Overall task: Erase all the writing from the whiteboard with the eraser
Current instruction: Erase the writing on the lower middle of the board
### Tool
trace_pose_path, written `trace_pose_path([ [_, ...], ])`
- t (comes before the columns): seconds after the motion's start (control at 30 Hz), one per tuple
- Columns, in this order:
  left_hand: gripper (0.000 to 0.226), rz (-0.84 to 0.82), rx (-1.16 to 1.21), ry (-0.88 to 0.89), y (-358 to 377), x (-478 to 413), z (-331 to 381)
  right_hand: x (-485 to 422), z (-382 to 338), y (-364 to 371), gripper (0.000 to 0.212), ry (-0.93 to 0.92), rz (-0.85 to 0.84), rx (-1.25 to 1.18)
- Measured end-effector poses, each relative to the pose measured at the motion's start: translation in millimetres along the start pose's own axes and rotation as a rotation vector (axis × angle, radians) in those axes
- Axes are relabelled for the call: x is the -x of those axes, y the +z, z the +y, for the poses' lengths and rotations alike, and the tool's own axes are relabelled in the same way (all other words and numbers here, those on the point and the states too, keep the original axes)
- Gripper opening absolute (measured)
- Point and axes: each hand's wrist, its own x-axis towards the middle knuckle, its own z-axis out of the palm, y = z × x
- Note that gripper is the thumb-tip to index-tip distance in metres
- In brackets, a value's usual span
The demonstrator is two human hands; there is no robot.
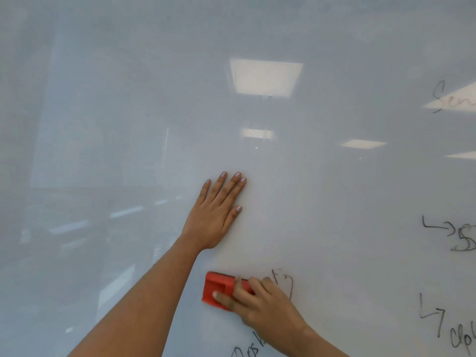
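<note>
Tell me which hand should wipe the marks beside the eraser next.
Right. The right hand grips the red eraser, right next to that writing; the left hand lies flat on the whiteboard higher up, holding nothing.

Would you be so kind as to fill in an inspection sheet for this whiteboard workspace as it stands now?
Surface: whiteboard, glossy, bare across the left and centre.
Job's things: red eraser against the board, low centre; writing shows along the right edge, just right of the eraser and at the bottom edge.
Clutter: nothing seen.
Hands: left hand flat on the board, fingers straight, above the eraser; right hand grips the eraser.
Cables: nothing seen.
Surroundings: reflections of ceiling lights on the board; nothing else in view.
</note>
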Motion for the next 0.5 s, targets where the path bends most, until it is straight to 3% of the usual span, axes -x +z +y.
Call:
trace_pose_path([
  [0.13, 0.056, 0.008, -0.003, 0.0, 1.7, 1.7, -0.1, 19.3, 35.0, -7.3, 0.065, 0.039, 0.062, 0.025],
  [0.33, 0.056, 0.058, 0.029, -0.067, 6.0, 5.1, 6.4, 35.4, 104.4, -32.0, 0.054, 0.452, 0.077, 0.086],
  [0.4, 0.055, 0.064, 0.051, -0.104, 8.2, 7.8, 11.9, 46.5, 90.3, -27.8, 0.053, 0.429, 0.066, 0.054],
  [0.5, 0.056, 0.066, 0.078, -0.147, 11.7, 16.1, 17.2, 74.3, 66.0, -20.3, 0.065, 0.202, 0.001, 0.018],
])
